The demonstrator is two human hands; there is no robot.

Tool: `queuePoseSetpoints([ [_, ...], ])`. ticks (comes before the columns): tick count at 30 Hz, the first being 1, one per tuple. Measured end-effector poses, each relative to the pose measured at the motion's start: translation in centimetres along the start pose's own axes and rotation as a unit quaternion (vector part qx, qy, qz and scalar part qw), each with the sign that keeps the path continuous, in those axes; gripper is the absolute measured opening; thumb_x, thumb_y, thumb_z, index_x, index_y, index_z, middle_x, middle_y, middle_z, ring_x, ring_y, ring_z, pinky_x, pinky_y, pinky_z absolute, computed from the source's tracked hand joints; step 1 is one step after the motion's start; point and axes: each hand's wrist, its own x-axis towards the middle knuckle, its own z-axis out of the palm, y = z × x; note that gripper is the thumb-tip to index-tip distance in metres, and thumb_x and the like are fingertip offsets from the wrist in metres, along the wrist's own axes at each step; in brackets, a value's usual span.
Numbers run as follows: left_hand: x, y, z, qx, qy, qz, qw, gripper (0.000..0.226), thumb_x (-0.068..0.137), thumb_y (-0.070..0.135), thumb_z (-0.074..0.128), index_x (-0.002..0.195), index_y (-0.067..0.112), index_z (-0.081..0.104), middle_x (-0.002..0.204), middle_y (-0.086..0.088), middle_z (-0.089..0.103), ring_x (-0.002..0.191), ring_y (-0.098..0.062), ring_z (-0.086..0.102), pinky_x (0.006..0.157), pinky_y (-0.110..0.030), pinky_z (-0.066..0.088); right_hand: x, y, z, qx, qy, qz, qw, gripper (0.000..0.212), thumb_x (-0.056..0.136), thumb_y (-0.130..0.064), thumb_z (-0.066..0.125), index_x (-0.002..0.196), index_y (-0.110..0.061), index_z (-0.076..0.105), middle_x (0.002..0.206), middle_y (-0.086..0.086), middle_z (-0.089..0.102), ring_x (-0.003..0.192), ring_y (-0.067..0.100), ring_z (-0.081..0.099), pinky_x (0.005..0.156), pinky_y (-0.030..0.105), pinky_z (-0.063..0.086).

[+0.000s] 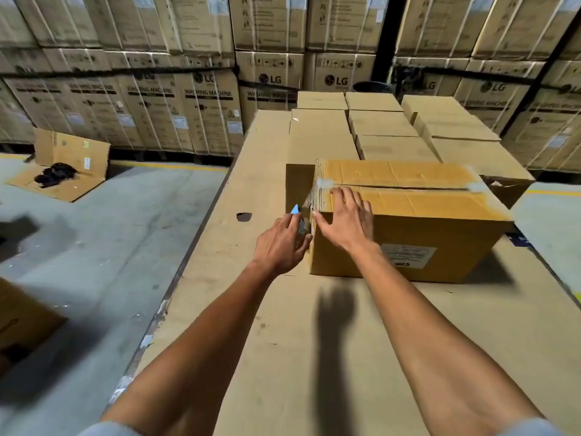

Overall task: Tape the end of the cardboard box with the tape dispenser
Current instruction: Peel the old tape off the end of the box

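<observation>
A brown cardboard box (424,228) lies on a cardboard-covered table (251,309), its top flaps closed along a seam with clear tape at both ends. My left hand (281,243) grips a tape dispenser (298,220) with a blue part, held against the box's left end. A strip of clear tape runs from it up to the box's top left corner. My right hand (344,220) lies flat on that corner, fingers spread, pressing on the top and the edge. Most of the dispenser is hidden behind my left hand.
Several closed cardboard boxes (383,127) stand in rows on the table behind the box. A wall of stacked large appliance cartons (188,89) fills the background. An open flattened carton (66,165) with dark items lies on the concrete floor at left. The table's left edge (176,278) runs diagonally.
</observation>
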Motion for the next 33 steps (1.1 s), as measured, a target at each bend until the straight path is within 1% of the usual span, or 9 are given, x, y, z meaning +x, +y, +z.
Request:
queuePoseSetpoints([
  [4, 1.9, -2.5, 0.4, -0.010, -0.007, 0.014, 1.000, 0.062, 0.109, 0.059, 0.044, 0.158, 0.020, 0.039, 0.151, -0.006, 0.056, 0.128, -0.027, 0.060, 0.083, -0.045, 0.062, 2.3, -1.7, 0.7, -0.003, -0.043, 0.028, 0.999, 0.079, 0.096, -0.067, 0.055, 0.154, -0.015, 0.044, 0.159, 0.009, 0.048, 0.146, 0.028, 0.046, 0.117, 0.051, 0.041],
  [9, 4.1, -5.0, 0.7, -0.023, -0.034, 0.044, 0.998, 0.060, 0.110, 0.059, 0.044, 0.156, 0.021, 0.038, 0.149, -0.006, 0.055, 0.127, -0.027, 0.060, 0.086, -0.047, 0.063, 2.6, -2.5, 1.8, -0.025, -0.088, 0.063, 0.994, 0.066, 0.102, -0.052, 0.053, 0.156, -0.017, 0.039, 0.163, 0.010, 0.042, 0.149, 0.028, 0.041, 0.120, 0.049, 0.034],
  [12, 5.1, -5.9, 1.3, -0.028, -0.033, 0.069, 0.997, 0.058, 0.110, 0.059, 0.044, 0.153, 0.020, 0.040, 0.143, -0.006, 0.058, 0.122, -0.027, 0.062, 0.085, -0.046, 0.062, 1.9, -2.6, 1.8, -0.032, -0.101, 0.080, 0.991, 0.066, 0.103, -0.050, 0.050, 0.159, -0.018, 0.036, 0.165, 0.008, 0.038, 0.151, 0.027, 0.039, 0.122, 0.049, 0.032],
  [16, 5.4, -6.3, 2.7, -0.037, -0.064, 0.105, 0.992, 0.063, 0.109, 0.058, 0.046, 0.157, 0.018, 0.039, 0.145, -0.008, 0.057, 0.122, -0.029, 0.062, 0.089, -0.047, 0.060, 0.6, -2.1, 1.2, -0.043, -0.097, 0.085, 0.991, 0.069, 0.097, -0.047, 0.056, 0.157, -0.018, 0.037, 0.162, 0.007, 0.042, 0.147, 0.025, 0.043, 0.119, 0.048, 0.036],
  [19, 4.9, -7.0, 4.1, -0.048, -0.087, 0.128, 0.987, 0.065, 0.107, 0.059, 0.049, 0.157, 0.018, 0.040, 0.148, -0.008, 0.056, 0.123, -0.031, 0.062, 0.092, -0.050, 0.060, -0.9, -1.5, 0.8, -0.066, -0.094, 0.104, 0.988, 0.071, 0.090, -0.050, 0.054, 0.153, -0.019, 0.041, 0.156, 0.005, 0.049, 0.140, 0.024, 0.048, 0.114, 0.049, 0.038],
  [24, 4.3, -8.3, 6.3, -0.054, -0.103, 0.150, 0.982, 0.067, 0.103, 0.058, 0.058, 0.155, 0.019, 0.042, 0.150, -0.006, 0.054, 0.126, -0.033, 0.059, 0.094, -0.050, 0.056, -1.5, -1.6, 0.7, -0.088, -0.090, 0.123, 0.985, 0.069, 0.087, -0.044, 0.052, 0.150, -0.018, 0.041, 0.150, 0.007, 0.052, 0.132, 0.025, 0.050, 0.108, 0.049, 0.039],
  [28, 4.0, -9.3, 7.4, -0.063, -0.107, 0.152, 0.981, 0.076, 0.097, 0.051, 0.069, 0.157, 0.016, 0.041, 0.158, -0.006, 0.047, 0.132, -0.035, 0.054, 0.099, -0.050, 0.050, 0.0, -2.0, 1.2, -0.093, -0.080, 0.144, 0.982, 0.073, 0.089, -0.055, 0.051, 0.151, -0.019, 0.039, 0.151, 0.008, 0.050, 0.132, 0.027, 0.050, 0.105, 0.050, 0.042],
  [31, 4.0, -9.7, 8.3, -0.086, -0.110, 0.146, 0.979, 0.081, 0.093, 0.047, 0.076, 0.158, 0.014, 0.040, 0.161, -0.010, 0.044, 0.133, -0.038, 0.053, 0.101, -0.051, 0.050, 1.6, -2.0, 2.0, -0.112, -0.084, 0.161, 0.977, 0.083, 0.091, -0.070, 0.049, 0.155, -0.017, 0.037, 0.156, 0.009, 0.046, 0.135, 0.030, 0.048, 0.105, 0.051, 0.042],
  [33, 4.2, -9.9, 8.9, -0.101, -0.116, 0.152, 0.976, 0.082, 0.089, 0.043, 0.081, 0.155, 0.013, 0.042, 0.163, -0.013, 0.042, 0.133, -0.040, 0.053, 0.102, -0.052, 0.051, 2.7, -2.0, 2.7, -0.121, -0.089, 0.178, 0.972, 0.089, 0.092, -0.073, 0.051, 0.158, -0.016, 0.033, 0.160, 0.010, 0.043, 0.138, 0.033, 0.045, 0.107, 0.052, 0.040],
])
